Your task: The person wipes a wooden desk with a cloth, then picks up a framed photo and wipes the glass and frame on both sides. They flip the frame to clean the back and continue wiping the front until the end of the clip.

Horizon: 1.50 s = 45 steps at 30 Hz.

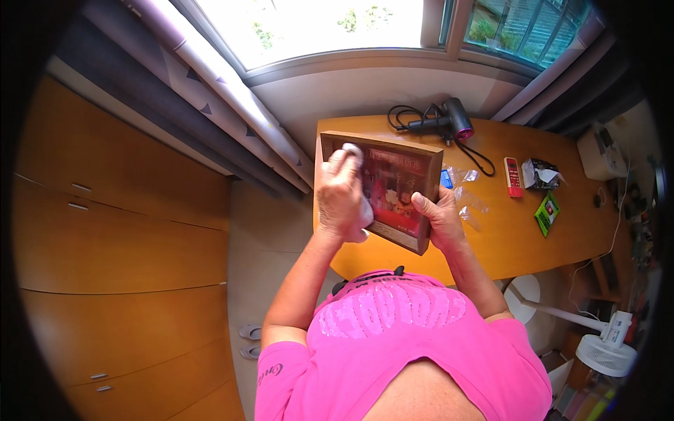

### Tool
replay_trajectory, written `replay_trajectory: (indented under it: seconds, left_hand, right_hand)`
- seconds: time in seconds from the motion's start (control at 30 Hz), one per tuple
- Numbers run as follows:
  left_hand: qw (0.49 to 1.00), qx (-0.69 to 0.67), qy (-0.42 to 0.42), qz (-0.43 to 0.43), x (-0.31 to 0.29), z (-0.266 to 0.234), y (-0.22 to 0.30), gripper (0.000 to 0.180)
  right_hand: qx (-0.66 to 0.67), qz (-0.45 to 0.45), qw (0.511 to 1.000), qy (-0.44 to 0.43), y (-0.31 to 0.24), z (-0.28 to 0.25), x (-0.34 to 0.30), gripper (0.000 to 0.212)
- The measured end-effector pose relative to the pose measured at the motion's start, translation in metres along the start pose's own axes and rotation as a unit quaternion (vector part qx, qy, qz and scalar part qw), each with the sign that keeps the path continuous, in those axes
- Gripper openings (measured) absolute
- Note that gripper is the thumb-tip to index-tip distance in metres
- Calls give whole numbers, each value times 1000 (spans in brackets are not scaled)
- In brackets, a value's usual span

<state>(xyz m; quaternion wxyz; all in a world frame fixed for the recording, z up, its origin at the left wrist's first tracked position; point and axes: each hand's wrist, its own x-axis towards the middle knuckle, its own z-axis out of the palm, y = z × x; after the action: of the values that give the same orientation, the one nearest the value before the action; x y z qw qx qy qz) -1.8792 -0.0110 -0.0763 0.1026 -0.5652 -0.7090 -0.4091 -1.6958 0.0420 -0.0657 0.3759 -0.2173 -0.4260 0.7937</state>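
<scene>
Hands grip a brown wooden picture frame (393,189), tilted.

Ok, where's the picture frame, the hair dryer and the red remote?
Frame (404,189), head view, on the red picture inside it.
Hair dryer (455,121), head view, on its dark barrel.
Red remote (512,177), head view, on the middle of its body.

A wooden worktop (519,238) stands under the window. On it lie a hair dryer (449,121) with its black cord, a red remote (512,177), clear plastic wrappers (469,200) — plus a green packet (547,212) and crumpled packaging (539,172).
</scene>
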Motion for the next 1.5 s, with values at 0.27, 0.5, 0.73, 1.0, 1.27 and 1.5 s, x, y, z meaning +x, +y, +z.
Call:
replay_trajectory:
  seconds: [0.27, 0.5, 0.73, 1.0, 1.27, 1.5]
  left_hand:
    - [999, -44, -7, -8, -1, 2, 17, 32]
    - [969, -200, -100, 101, -26, 0, 61, 39]
    - [998, -44, -45, 8, -2, -8, 27, 30]
    - [994, 21, -53, -93, 3, -8, -11, 30]
    - [969, -173, -134, 111, -23, -8, 61, 34]
    - [969, -92, -182, 139, -25, -9, 54, 23]
  right_hand:
    - [-34, 4, 999, -4, 9, 0, 1, 26]
    - [-5, -13, 1000, 10, 16, -13, 6, 23]
    - [10, -12, 1000, 14, 3, -3, 1, 25]
    - [37, -16, 999, 3, -1, -6, 0, 26]
    - [42, -28, 998, 23, 11, -9, 5, 24]
    - [43, -24, 997, 54, 5, -7, 5, 25]
